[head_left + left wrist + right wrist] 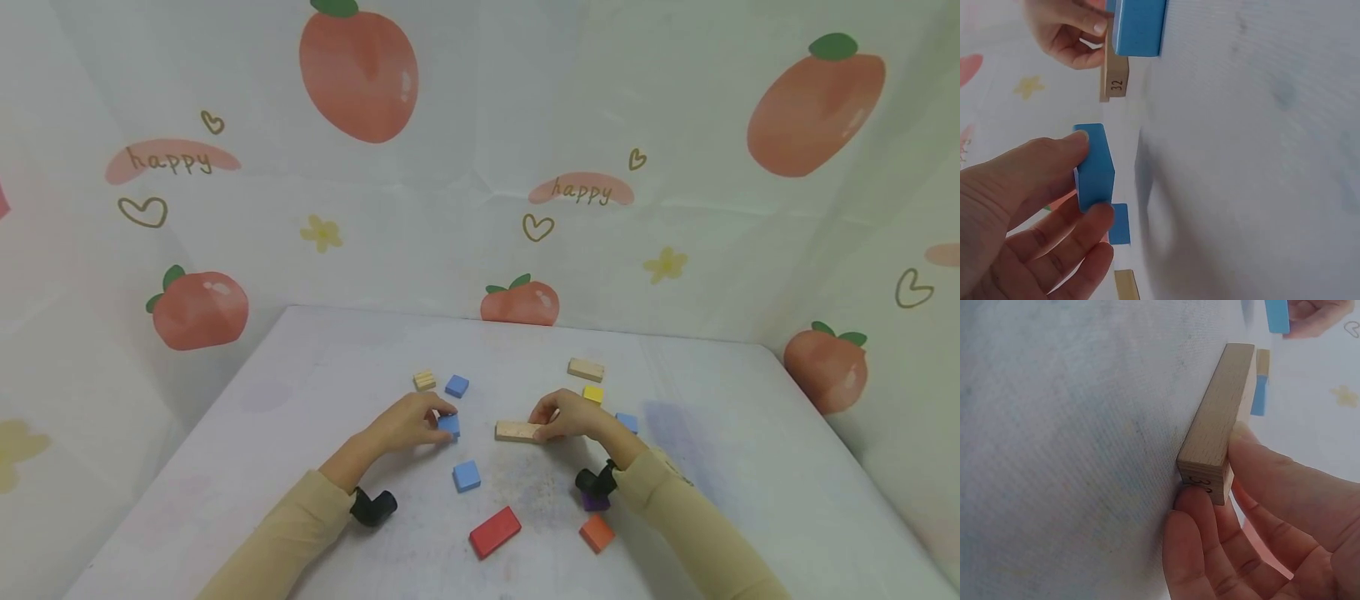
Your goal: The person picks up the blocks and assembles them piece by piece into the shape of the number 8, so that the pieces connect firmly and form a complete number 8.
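The left hand (pixel 407 422) pinches a blue block (pixel 449 426) above the desk (pixel 337 350). The right hand (pixel 574 414) grips a long wooden block (pixel 514 431), which pokes toward the left hand. No blocks look stacked yet; a red block (pixel 495 532) and other blocks lie loose around both hands.

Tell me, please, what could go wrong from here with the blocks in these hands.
The left hand pinches a small blue block raised off the table, so it might slip and drop. The right hand grips the wooden block near one end, so its far end could swivel or tip.
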Motion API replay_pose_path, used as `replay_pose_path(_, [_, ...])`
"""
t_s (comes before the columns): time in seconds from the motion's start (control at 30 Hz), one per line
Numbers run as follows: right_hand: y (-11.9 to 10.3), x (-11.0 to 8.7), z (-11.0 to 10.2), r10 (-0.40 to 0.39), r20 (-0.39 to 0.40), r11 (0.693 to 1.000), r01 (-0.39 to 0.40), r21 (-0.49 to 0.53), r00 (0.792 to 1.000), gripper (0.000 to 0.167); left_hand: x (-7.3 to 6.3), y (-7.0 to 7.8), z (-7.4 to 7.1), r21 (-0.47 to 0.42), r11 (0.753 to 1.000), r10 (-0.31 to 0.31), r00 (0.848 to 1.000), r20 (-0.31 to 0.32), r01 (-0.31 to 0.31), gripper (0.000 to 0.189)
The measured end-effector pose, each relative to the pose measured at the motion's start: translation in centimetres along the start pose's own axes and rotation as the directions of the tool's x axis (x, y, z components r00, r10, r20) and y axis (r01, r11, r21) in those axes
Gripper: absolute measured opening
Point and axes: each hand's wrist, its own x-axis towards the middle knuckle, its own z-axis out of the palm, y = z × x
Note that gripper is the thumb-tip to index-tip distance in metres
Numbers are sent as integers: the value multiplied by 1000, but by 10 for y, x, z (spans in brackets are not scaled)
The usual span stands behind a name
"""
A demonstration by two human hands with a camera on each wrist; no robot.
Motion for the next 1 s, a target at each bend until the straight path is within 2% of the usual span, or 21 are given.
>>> replay_pose_path(0.13, [0, 1, 1, 11, -2, 1000, -11, -7, 1000, 14, 7, 1, 1, -13, 1000, 9, 1000, 8, -9, 35])
replay_pose_path(0.43, [-2, 1, 0, 48, -2, 999, -48, -12, 999, 14, 20, 4, 4, -64, 998, -27, 999, 20, 29, 36])
replay_pose_path(0.6, [-4, 0, 0, 34, 4, 999, -34, -11, 999, 13, 26, 5, 5, -86, 996, -16, 1000, 21, 18, 36])
replay_pose_path(0.67, [-4, -1, -1, 19, 7, 1000, -19, -9, 1000, 14, 29, 5, 7, -71, 997, -1, 1000, 22, 3, 36])
replay_pose_path(0.83, [-3, -1, -1, -2, 4, 1000, 2, 7, 1000, 14, 35, 6, 11, -40, 999, -10, 1000, 19, 11, 35])
replay_pose_path(1.0, [-2, 0, 0, 9, 0, 1000, -9, 8, 1000, 14, 40, 9, 14, -36, 999, -14, 1000, 13, 15, 35])
